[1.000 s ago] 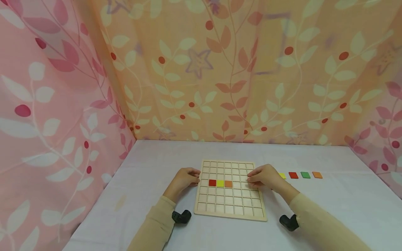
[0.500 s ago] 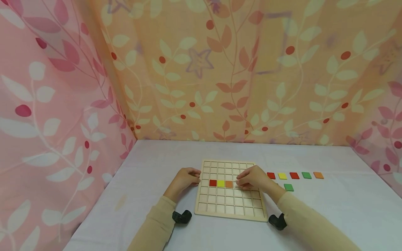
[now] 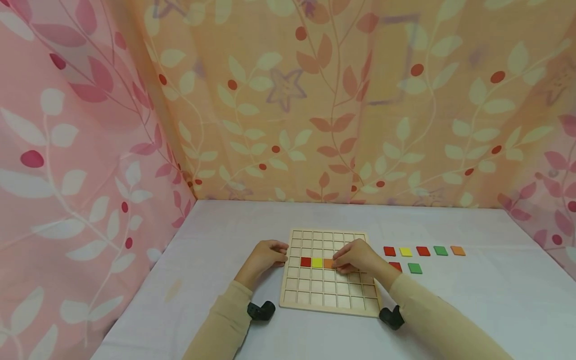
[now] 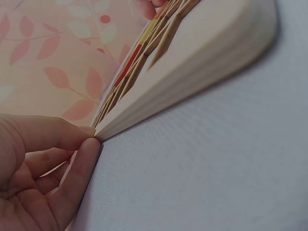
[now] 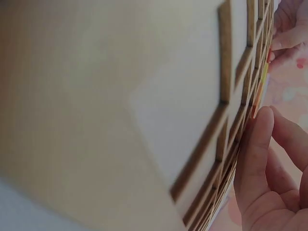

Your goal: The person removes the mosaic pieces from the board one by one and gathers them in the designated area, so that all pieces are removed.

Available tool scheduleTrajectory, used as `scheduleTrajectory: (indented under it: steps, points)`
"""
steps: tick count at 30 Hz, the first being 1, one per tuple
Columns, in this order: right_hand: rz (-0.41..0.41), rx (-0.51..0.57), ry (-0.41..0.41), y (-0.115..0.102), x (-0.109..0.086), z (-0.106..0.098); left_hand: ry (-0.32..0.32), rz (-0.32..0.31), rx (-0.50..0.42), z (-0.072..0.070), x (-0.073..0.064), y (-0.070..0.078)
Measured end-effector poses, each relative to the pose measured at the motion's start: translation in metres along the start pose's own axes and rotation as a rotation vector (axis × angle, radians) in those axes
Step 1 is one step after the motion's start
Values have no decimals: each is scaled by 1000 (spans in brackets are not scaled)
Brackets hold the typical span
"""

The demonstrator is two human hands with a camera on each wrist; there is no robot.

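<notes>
A pale wooden grid board [image 3: 310,300] lies on the table. Red [image 3: 306,262], yellow [image 3: 317,262] and orange [image 3: 328,263] square tiles sit side by side in one of its rows. My left hand [image 3: 265,256] pinches the board's left edge between thumb and forefinger, as the left wrist view shows close up. Over the board, my right hand [image 3: 357,257] has its thumb and forefinger tips together at the right side of the orange tile. Whether a tile is between those fingertips is hidden, in the right wrist view too.
Right of the board lie loose tiles in two rows: a red tile [image 3: 389,251], a yellow tile [image 3: 406,252], a green tile [image 3: 415,268] and several others. A white cloth [image 3: 216,225] covers the table. Patterned curtains [image 3: 270,125] stand behind and at both sides.
My right hand has moved left across the board, from its right edge to beside the orange tile, uncovering loose tiles at the right. The left hand stays at the board's edge.
</notes>
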State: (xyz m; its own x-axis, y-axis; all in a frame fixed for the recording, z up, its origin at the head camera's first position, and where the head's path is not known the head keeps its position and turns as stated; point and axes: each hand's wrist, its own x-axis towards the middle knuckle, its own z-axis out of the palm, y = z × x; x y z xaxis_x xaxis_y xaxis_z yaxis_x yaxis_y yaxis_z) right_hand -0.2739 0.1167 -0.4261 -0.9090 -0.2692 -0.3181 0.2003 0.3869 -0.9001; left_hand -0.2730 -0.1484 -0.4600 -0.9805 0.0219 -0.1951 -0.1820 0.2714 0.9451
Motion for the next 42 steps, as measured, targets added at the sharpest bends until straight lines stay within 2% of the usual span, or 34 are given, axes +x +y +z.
scheduleTrajectory:
  steps: [14,20,33,42]
  points:
    - [26,-36,41,0,2,3,10,-1,8,0,-2,1]
    - [-2,13,46,1,1,2,6,-5,-7,0,-3,3]
    - [-5,66,40,0,-2,8,11,7,14,0,-2,1]
    - [3,31,75,2,-5,-5,5,3,14,0,-1,1]
